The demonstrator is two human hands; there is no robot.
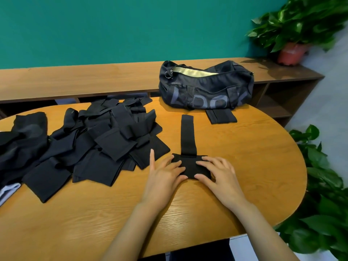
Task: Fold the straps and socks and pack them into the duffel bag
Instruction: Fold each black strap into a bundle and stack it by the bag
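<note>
**Both hands flat on one strap near the table's front edge**

On the oval wooden table, a little in from its near edge and right of the middle, lies a black fabric strap. Its wide padded end is nearest the person. Its narrow tail runs straight away from them, long axis pointing toward the far edge and the dark navy duffel bag.

The left hand presses down on the left part of the wide end with straight, spread fingers, the forefinger splayed out over bare wood. The right hand rests on the right part, fingers loosely bent and lying on the cloth. Neither hand grips it.

The bag sits at the far edge, its zip open on a pale lining. A folded black band lies touching its front. A loose heap of black straps and socks covers the table's left half.
</note>
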